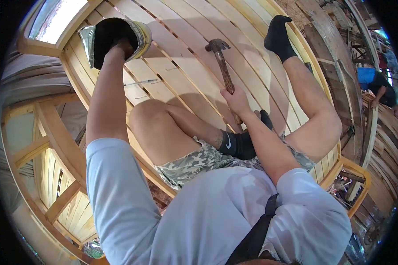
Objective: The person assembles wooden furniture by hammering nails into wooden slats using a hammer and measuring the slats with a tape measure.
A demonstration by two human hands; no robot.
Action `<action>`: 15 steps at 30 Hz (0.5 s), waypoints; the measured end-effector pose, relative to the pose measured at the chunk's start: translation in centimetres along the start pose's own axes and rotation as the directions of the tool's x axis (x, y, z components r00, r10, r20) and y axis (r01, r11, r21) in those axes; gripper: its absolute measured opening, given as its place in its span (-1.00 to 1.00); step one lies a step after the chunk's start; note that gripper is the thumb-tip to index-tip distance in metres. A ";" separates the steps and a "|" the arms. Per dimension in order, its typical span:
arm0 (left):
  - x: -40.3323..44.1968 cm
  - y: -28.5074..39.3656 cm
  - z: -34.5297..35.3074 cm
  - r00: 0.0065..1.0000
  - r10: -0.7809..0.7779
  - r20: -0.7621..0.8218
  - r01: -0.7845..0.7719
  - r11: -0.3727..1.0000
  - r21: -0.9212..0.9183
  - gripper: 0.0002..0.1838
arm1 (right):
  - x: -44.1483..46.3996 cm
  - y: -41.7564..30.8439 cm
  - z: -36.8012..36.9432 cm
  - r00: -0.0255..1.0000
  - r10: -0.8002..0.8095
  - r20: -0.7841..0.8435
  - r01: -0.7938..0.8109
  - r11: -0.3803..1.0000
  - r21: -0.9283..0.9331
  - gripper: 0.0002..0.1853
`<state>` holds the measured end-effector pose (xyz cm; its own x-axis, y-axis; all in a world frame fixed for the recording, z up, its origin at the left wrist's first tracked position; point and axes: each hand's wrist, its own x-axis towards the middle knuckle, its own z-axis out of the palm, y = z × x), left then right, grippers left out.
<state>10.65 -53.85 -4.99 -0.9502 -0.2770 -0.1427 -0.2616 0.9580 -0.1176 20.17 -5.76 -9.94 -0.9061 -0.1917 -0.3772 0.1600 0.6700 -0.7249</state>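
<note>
Right hand (237,102) closed round hammer (224,68), head forward-left of fist, shaft slanting over slats (185,28); left hand (124,47) inside can (144,39), left of hammer; fingers hidden, cannot tell grip

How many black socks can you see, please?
2: one black sock at upper right; another black sock near centre, below the hammer, partly behind the right forearm.
</note>
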 end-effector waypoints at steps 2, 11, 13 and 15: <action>-0.8 0.5 0.5 0.999 0.030 0.022 -0.032 0.992 0.119 -0.59 | -0.7 -0.4 0.0 1.000 -0.007 -0.025 0.007 0.999 0.034 -0.50; -2.4 -0.3 1.6 0.993 0.066 0.093 -0.098 0.911 0.400 -0.60 | 0.8 2.0 0.9 0.996 -0.075 -0.046 0.078 0.995 0.057 -0.63; -2.6 -0.5 1.9 0.991 0.077 0.108 -0.119 0.879 0.463 -0.60 | 0.9 1.8 1.0 0.998 -0.068 -0.016 0.070 0.990 0.120 -0.68; -2.6 -0.6 2.0 0.989 0.087 0.116 -0.135 0.844 0.519 -0.60 | 0.5 0.7 0.2 0.999 0.021 0.033 -0.026 0.986 0.167 -0.65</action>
<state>13.67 -53.86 -6.54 -0.9432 -0.1996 -0.2656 -0.0046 0.8072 -0.5903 19.91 -5.50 -10.72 -0.8893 -0.2010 -0.4107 0.2468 0.5452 -0.8012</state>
